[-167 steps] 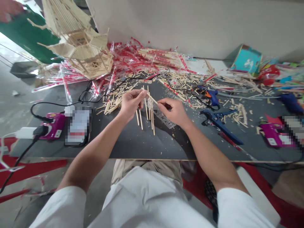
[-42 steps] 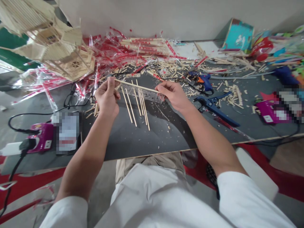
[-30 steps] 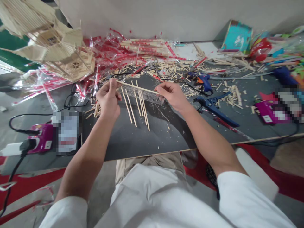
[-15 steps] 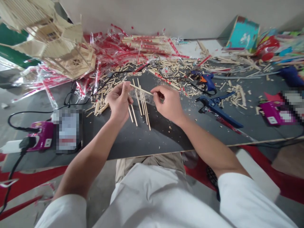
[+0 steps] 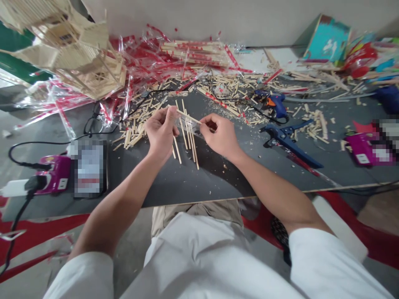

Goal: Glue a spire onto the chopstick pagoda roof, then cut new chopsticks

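Observation:
My left hand and my right hand pinch the two ends of one thin wooden stick over a dark board. Both hands are closed on it. Under the stick lie several long wooden sticks side by side on the board. A clear plastic ruler shows between my hands, mostly hidden by the right hand.
A stick-built model house stands at the back left among red and clear wrappers. Cut stick scraps litter the back. A blue hot-glue gun and blue cutter lie right. A pink device and cables sit left.
My hands came closer together, sliding inward along the stick; the right hand now covers most of the ruler. The camera view shifted slightly.

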`<state>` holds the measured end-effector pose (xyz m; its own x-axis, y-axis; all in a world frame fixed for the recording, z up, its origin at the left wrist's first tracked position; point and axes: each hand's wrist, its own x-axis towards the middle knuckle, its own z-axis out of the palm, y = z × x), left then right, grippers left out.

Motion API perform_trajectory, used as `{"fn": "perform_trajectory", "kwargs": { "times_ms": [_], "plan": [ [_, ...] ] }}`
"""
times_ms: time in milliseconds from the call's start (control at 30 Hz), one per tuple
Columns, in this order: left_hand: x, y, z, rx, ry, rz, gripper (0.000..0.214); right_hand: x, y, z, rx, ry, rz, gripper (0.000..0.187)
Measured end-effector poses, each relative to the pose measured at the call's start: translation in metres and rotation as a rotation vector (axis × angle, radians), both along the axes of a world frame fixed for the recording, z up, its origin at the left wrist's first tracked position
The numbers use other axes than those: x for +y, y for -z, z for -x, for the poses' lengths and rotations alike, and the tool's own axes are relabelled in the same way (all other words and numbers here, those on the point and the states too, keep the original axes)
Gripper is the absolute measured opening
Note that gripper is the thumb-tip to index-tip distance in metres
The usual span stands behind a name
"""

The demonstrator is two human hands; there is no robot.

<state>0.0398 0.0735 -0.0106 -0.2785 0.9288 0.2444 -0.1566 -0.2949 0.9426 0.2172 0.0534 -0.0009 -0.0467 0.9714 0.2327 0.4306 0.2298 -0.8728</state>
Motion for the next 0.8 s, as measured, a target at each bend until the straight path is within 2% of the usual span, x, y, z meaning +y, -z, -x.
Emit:
{"fn": "perform_trajectory", "kwargs": {
  "times_ms": [800],
  "plan": [
    [0.0028,0.0027,0.0021,-0.006,-0.004,0.01,0.033,-0.0005,0.0014,0.001,-0.003,-0.049,-0.055,0.011]
  ]
}}
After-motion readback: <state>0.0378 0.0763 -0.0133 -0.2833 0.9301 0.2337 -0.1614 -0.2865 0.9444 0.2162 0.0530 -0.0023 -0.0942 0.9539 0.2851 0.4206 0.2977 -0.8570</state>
